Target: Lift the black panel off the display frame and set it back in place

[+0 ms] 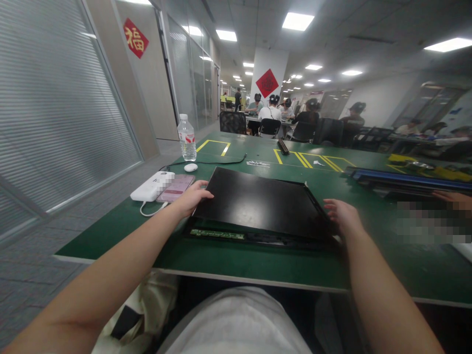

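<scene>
A black flat screen panel (254,199) lies tilted over a dark frame in front of me on the green table. Along its near edge shows a strip of green circuit board (217,234). My left hand (193,197) grips the panel's left edge, thumb on top and the other fingers partly hidden. Off the right edge, my right hand (342,215) is held with loosely bent fingers apart, holding nothing that I can see. Whether its lower fingers touch the frame is hidden.
To the left are a water bottle (187,138), a white power bank (151,187), a phone (176,188) and a white round case (191,167). Small white pieces (258,163) lie beyond the panel. Long dark frames (405,182) and another person's hand (455,199) are at right.
</scene>
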A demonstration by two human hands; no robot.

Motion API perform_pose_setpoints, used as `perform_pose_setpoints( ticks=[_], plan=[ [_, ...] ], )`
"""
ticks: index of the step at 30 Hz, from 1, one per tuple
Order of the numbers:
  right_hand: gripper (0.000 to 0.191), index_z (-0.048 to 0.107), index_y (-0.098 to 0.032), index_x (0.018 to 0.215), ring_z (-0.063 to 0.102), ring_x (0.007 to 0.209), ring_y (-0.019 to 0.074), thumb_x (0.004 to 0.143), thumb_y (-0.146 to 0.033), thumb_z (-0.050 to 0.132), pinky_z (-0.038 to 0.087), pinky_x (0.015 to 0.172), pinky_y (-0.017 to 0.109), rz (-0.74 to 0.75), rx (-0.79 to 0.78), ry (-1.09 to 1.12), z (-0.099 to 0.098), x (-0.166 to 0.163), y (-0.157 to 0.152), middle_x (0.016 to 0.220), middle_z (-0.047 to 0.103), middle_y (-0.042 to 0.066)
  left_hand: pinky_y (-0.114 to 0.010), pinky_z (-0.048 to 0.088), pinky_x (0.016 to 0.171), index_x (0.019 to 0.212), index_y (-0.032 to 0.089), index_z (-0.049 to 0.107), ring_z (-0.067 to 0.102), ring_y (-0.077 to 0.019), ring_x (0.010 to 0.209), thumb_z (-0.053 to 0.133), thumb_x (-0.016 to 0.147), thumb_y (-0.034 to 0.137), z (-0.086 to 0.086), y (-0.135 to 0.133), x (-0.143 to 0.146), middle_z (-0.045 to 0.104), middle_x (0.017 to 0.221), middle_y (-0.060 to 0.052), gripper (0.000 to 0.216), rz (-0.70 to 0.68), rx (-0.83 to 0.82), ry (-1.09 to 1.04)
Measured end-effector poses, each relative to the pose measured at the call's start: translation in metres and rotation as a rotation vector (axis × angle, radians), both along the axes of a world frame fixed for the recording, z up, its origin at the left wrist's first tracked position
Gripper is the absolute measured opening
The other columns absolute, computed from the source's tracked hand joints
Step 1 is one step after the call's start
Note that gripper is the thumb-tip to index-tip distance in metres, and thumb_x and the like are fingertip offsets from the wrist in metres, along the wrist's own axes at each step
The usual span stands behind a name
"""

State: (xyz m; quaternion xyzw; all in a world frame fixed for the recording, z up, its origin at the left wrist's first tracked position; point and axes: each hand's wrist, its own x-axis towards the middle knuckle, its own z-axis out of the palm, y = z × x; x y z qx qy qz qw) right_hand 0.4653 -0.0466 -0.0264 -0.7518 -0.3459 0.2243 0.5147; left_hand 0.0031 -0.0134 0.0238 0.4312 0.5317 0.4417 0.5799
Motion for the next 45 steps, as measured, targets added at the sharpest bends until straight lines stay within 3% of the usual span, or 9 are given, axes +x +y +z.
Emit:
perform_pose_setpoints(
  ticks=[3,9,14,23,35,45],
  plan=[
    [0.038,0.076,-0.014,0.099,0.054,0.056,0.0125,0.075,-0.034,0.054,0.04,0.047,0.023,-0.002,-0.024,-0.093,-0.003,0.001,0.0,0.093,0.073,0.011,-0.03,0.055,0.052,0.104,0.022,0.054,0.068,-0.0208,0.057,0.067,0.059,0.004,0.0,0.0,0.0,0.068,0.07,0.0,0.05,0.013,0.004,0.007],
    [0.029,0.079,-0.02,0.098,0.064,0.072,0.0185,0.074,-0.028,0.064,0.046,0.064,0.027,0.118,-0.229,-0.375,-0.004,-0.001,-0.001,0.086,0.075,0.006,-0.032,0.057,0.059,0.107,0.021,0.055,0.069,-0.0193,0.06,0.076,0.066,0.011,-0.001,0.001,0.0,0.071,0.077,-0.001,0.047,0.0,0.025,-0.022],
    [0.04,0.077,-0.02,0.113,0.067,0.077,0.0192,0.076,-0.021,0.062,0.048,0.071,0.027,0.196,-0.306,-0.516,-0.004,0.0,0.002,0.094,0.076,0.008,-0.031,0.057,0.057,0.108,0.02,0.053,0.067,-0.0177,0.056,0.073,0.066,0.007,-0.003,0.002,0.0,0.07,0.073,0.001,0.048,-0.012,0.047,-0.025],
    [0.05,0.074,-0.018,0.119,0.068,0.103,0.0247,0.073,-0.007,0.056,0.05,0.09,0.03,0.241,-0.36,-0.568,-0.007,-0.001,0.003,0.113,0.074,0.011,-0.031,0.055,0.055,0.108,0.021,0.054,0.067,-0.0206,0.055,0.068,0.062,0.005,-0.004,0.003,0.001,0.069,0.069,0.001,0.051,0.029,0.005,0.02],
    [0.045,0.077,-0.019,0.11,0.071,0.086,0.0214,0.069,-0.011,0.061,0.052,0.079,0.028,0.234,-0.268,-0.476,-0.019,0.01,0.007,0.098,0.077,0.009,-0.034,0.059,0.064,0.121,0.017,0.057,0.072,-0.0217,0.062,0.069,0.068,0.003,-0.009,0.005,0.0,0.075,0.077,-0.004,0.056,-0.044,0.059,-0.059],
    [0.044,0.078,-0.017,0.107,0.068,0.078,0.0183,0.071,-0.007,0.056,0.049,0.069,0.024,0.201,-0.324,-0.457,0.0,-0.007,-0.002,0.096,0.077,0.009,-0.032,0.059,0.062,0.124,0.019,0.059,0.071,-0.0205,0.062,0.069,0.065,0.001,-0.004,0.004,0.0,0.077,0.085,-0.005,0.062,-0.013,-0.007,-0.041]
  ],
)
